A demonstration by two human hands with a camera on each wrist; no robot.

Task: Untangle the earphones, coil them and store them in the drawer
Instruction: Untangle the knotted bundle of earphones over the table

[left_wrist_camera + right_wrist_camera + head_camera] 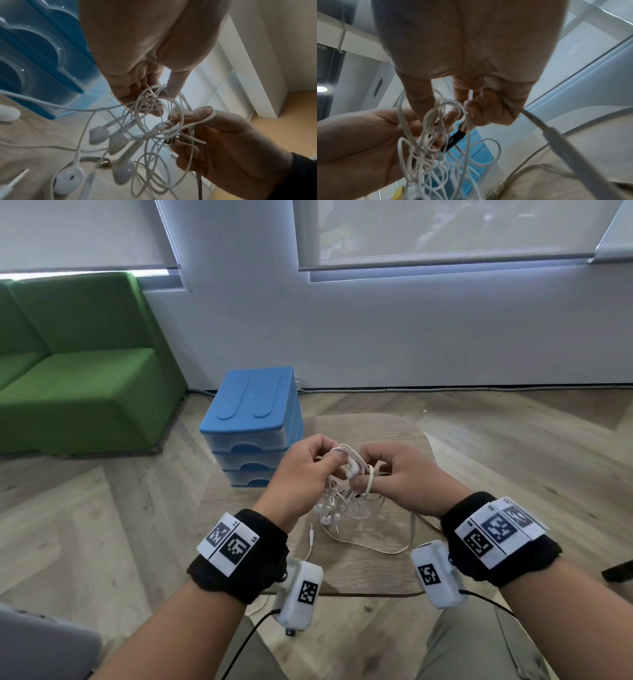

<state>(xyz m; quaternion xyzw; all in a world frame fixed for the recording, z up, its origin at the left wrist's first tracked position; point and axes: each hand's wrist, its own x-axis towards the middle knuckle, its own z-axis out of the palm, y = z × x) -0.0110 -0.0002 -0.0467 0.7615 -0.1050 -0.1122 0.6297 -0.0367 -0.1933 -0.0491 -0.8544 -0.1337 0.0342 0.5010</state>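
The untangling step is in hand: a knot of white earphones (346, 484) is held up above a small wooden table (376, 563), with both hands meeting over its middle. The upper loops are pinched by the left hand (305, 463), whose thumb and fingers are curled round the cable and one earbud, while the right hand (397, 477) grips the other side, a flat white loop being hooked round its thumb and a thicker grey cable (556, 135) being clamped under its curled fingers. Several earbuds (118, 142) are seen dangling below the hands in the left wrist view, so more than one set appears to be snarled together, and a plug end (311, 530) lies on the table at 6 o'clock from the knot. The blue drawer unit (251, 426) stands at 10 o'clock from the hands, on the table's far left corner, and all three drawers seem closed. Nothing is coiled yet. The next move is judged to call for one loose end or earbud to be singled out and drawn back through the loops, the rest being kept slack so the knot is not tightened.
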